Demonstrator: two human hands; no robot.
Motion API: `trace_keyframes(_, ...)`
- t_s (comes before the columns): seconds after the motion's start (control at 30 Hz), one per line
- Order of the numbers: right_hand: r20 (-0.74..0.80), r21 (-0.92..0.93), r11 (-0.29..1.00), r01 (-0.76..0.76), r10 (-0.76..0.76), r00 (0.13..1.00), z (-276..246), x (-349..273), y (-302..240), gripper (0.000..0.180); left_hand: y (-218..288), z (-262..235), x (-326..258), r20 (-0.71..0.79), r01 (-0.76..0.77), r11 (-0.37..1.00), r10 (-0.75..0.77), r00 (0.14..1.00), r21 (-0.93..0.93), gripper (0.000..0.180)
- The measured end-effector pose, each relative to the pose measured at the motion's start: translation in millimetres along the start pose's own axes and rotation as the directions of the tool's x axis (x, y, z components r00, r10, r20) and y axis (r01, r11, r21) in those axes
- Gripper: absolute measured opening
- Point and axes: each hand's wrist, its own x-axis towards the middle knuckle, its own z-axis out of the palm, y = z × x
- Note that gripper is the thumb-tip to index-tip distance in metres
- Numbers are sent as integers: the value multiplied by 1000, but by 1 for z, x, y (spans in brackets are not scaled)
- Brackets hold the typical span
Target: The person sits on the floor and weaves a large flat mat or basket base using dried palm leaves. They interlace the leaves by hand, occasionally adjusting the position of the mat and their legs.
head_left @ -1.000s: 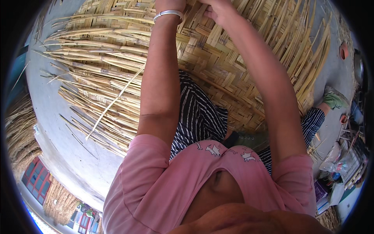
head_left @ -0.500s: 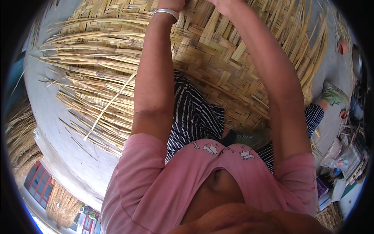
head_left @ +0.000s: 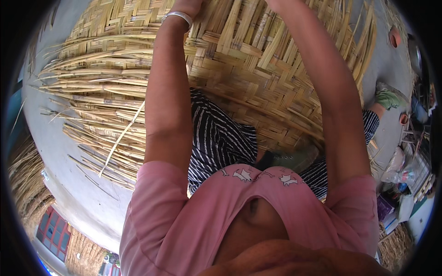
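Hands mostly cut off at top edge, over woven bamboo mat [head_left: 258,69].

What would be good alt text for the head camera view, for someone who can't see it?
A person in a pink shirt reaches both arms forward over a large woven bamboo mat, hands cut off at the top edge. The left wrist wears a silver bangle; loose unwoven strips fan out at left over grey concrete floor.

Straw-yellow herringbone woven mat [head_left: 258,69], pink shirt [head_left: 193,225], black-and-white striped trousers [head_left: 221,138].

Both arms have stretched further up the woven mat [head_left: 258,69], hands leaving view.
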Motion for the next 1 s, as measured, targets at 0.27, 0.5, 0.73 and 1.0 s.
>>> trace_keyframes(0.27,-283,-254,967,-19,-55,957,-24,-45,47,38,10,-13,-17,36,0,983,6,999,-184,10)
trace_keyframes(0.5,-165,-47,985,-164,155,974,-25,-34,44,46,24,-4,-33,137,27,845,55,989,-534,15)
trace_keyframes(0.73,-2,280,944,-174,182,983,-18,-70,22,26,18,1,-25,157,77,835,11,988,-545,19)
trace_keyframes(1.0,262,621,755,-212,55,963,-54,-40,55,36,15,5,-11,248,156,734,17,969,-661,26)
